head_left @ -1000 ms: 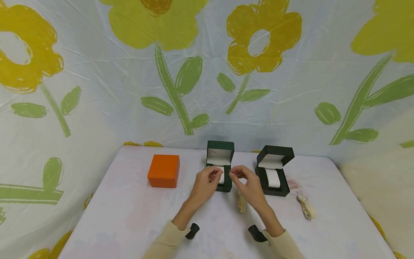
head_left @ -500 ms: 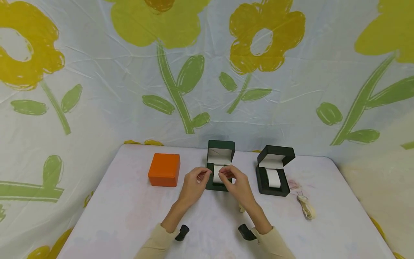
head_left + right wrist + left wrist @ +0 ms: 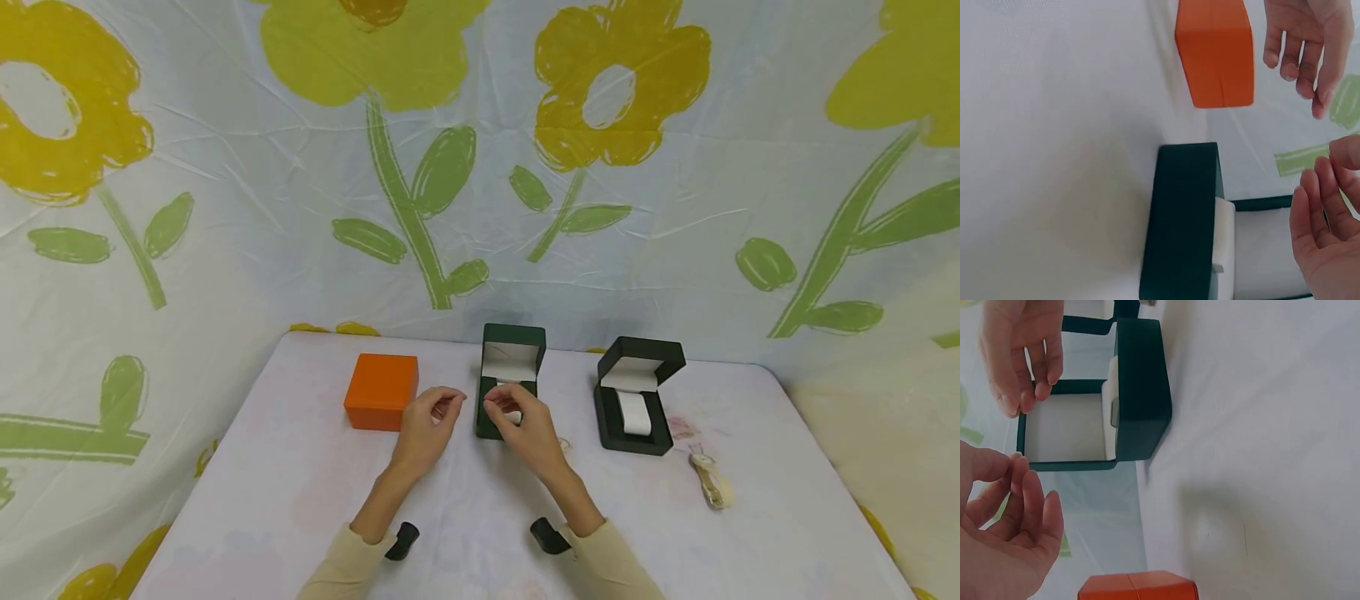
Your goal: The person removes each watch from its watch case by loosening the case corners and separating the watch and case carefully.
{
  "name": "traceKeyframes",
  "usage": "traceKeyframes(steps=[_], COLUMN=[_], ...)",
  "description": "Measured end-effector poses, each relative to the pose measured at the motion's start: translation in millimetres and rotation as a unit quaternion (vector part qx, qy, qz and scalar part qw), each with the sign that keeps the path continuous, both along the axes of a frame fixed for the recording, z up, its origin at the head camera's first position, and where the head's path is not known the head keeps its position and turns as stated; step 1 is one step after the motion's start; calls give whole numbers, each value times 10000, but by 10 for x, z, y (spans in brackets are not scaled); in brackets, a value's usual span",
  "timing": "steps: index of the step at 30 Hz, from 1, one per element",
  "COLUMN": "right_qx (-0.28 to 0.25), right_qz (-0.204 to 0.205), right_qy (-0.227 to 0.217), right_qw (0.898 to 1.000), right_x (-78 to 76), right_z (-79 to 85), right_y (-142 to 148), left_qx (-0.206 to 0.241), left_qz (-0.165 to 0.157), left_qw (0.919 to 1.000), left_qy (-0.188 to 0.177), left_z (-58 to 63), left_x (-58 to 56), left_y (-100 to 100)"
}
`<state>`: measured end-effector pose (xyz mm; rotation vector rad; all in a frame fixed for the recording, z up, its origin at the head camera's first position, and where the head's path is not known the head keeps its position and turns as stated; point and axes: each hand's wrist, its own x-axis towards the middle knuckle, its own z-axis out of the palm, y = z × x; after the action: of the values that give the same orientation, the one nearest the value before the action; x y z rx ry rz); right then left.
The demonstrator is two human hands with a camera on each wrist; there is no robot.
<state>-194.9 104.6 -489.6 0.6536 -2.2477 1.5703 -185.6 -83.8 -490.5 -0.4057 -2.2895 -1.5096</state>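
My left hand (image 3: 423, 432) hovers in front of the orange box (image 3: 381, 390), thumb and forefinger tips together. My right hand (image 3: 528, 433) is over the front of the green watch box (image 3: 490, 427), partly hiding its white cushion (image 3: 512, 417). Both wrist views show loosely bent fingers on the left hand (image 3: 1013, 531) and on the right hand (image 3: 1335, 231). I see nothing held in either. The green box stands with its lid up. A small pale piece (image 3: 565, 447) beside my right wrist is mostly hidden.
A dark watch box (image 3: 660, 433) with its lid raised and a white cushion (image 3: 634, 413) inside stands to the right. A watch with a cream strap (image 3: 710, 482) lies right of it. Behind the table (image 3: 780, 467) hangs a flowered cloth (image 3: 660, 258).
Both hands have moved left, the left from the green box to before the orange box, the right from beside the green box to over it. The boxes stay put.
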Motion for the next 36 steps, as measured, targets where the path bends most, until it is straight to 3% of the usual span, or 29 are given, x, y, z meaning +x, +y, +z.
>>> traceKeyframes(steps=[11, 18, 30, 36], right_qx=[171, 248, 190, 417], right_qz=[84, 222, 620, 683], right_qy=[-14, 41, -13, -115], right_qw=[9998, 9994, 9979, 9967], right_x=[-73, -137, -236, -251], right_z=[-49, -81, -187, -196], right_y=[-187, -328, -597, -717], left_qx=[-31, -42, 7, 55], left_qz=[341, 656, 1117, 1302], left_qw=[9994, 9973, 9937, 9915], left_qy=[-27, -323, -130, -5], left_z=[-58, -64, -92, -92], left_x=[17, 59, 84, 97], left_y=[-220, -381, -601, -744])
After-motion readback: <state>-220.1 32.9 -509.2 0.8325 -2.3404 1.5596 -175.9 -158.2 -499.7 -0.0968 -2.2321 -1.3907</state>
